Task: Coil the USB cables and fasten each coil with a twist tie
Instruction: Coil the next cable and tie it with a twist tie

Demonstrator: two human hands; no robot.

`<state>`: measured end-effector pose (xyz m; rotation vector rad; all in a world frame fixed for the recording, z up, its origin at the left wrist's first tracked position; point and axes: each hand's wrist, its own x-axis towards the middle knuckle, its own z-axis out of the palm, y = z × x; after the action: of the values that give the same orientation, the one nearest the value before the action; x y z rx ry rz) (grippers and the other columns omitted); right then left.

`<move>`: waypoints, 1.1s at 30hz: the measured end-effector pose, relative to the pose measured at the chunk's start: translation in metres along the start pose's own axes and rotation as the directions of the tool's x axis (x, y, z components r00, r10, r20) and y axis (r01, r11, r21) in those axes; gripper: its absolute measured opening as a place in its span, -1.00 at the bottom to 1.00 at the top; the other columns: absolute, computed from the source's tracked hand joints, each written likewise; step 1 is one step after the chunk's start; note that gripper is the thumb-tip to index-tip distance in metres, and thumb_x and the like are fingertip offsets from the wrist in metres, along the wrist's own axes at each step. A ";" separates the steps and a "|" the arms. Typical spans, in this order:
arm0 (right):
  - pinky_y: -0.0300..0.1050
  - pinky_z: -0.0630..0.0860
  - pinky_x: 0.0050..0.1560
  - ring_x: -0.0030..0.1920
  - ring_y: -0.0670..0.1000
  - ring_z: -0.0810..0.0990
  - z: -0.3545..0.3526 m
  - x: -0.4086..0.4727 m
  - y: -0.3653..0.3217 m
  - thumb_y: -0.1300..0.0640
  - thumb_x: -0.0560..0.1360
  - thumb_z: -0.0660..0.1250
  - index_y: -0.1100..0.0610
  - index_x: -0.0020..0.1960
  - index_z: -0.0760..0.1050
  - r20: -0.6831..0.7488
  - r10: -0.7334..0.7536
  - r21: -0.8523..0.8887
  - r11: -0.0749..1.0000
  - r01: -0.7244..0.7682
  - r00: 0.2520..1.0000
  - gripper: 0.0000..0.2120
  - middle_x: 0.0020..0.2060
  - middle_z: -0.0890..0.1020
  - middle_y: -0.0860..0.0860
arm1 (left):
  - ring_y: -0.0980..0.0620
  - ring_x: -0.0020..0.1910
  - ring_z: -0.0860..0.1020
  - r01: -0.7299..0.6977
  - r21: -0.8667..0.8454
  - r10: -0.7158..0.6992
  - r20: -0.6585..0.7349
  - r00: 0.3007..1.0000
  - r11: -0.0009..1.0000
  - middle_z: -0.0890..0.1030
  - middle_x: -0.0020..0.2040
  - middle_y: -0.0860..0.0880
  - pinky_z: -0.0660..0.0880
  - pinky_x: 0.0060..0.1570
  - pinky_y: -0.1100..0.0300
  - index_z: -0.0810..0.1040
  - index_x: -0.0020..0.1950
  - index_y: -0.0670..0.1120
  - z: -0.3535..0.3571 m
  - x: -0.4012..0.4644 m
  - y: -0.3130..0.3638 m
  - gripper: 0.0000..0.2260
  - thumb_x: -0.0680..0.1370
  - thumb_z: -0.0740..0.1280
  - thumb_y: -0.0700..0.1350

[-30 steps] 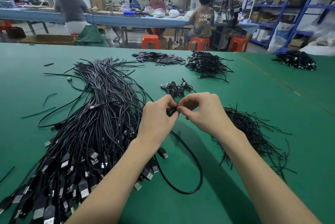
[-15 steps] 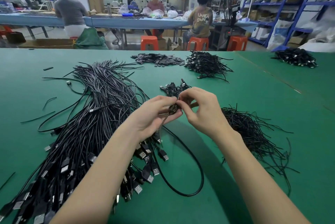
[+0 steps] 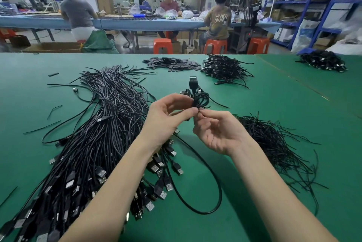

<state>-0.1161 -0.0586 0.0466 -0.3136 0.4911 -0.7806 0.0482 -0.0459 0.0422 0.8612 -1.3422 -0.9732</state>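
A small coil of black USB cable [image 3: 198, 99] is held upright above the green table [image 3: 293, 108], its plug [image 3: 193, 82] pointing up. My left hand [image 3: 168, 118] pinches the coil at its base between thumb and fingers. My right hand [image 3: 217, 132] pinches the same spot from the right, fingertips on the twist tie, which is barely visible. A big bundle of loose black USB cables [image 3: 94, 134] lies to the left. A heap of black twist ties [image 3: 274, 143] lies to the right. One loose cable [image 3: 213, 188] loops on the table below my hands.
A few finished coils [image 3: 188, 92] lie just behind my hands. Further back are a pile of flat black pieces [image 3: 172, 63] and two cable heaps [image 3: 223, 69] [image 3: 323, 61]. Stray ties lie at the left. People sit at a blue bench beyond the table edge.
Both hands have lifted the coil up and away from the table; the plug now stands clear above my fingers. My right hand has turned palm up.
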 end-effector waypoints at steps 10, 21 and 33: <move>-0.17 0.59 -0.17 -0.11 -0.06 0.64 -0.005 -0.011 -0.007 0.12 0.47 0.49 0.01 0.13 0.58 0.648 -0.550 -0.759 -0.515 0.397 0.527 -0.75 0.02 0.63 -0.18 | 0.04 -0.30 0.60 0.415 -0.515 -0.440 0.079 0.894 0.750 0.67 -0.20 -0.05 0.61 -0.20 0.23 0.69 -0.17 -0.07 0.000 0.003 0.004 -0.88 0.33 0.49 -0.22; -0.17 0.55 -0.36 -0.35 -0.14 0.57 0.011 -0.001 0.003 0.19 0.49 0.48 0.04 -0.24 0.65 0.384 -0.769 -0.890 -0.162 0.426 0.511 -0.86 -0.38 0.64 -0.14 | 0.02 -0.20 0.60 0.388 -0.577 -0.400 0.113 0.910 0.719 0.66 -0.14 -0.06 0.53 -0.03 0.17 0.65 -0.17 -0.03 0.005 0.001 0.000 -0.86 0.34 0.48 -0.24; -0.24 0.54 -0.25 -0.23 -0.12 0.64 0.002 -0.010 -0.008 -0.01 0.47 0.51 -0.07 0.11 0.61 0.580 -0.609 -0.810 -0.500 0.306 0.541 -0.77 -0.04 0.66 -0.20 | 0.08 -0.31 0.54 0.396 -0.537 -0.417 0.089 0.905 0.745 0.64 -0.26 0.00 0.55 -0.23 0.28 0.55 -0.07 -0.06 0.002 0.002 0.002 -0.81 0.36 0.45 -0.20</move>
<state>-0.1265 -0.0566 0.0550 -2.3033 1.1968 -1.2849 0.0464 -0.0466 0.0453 0.7278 -0.7698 -1.5832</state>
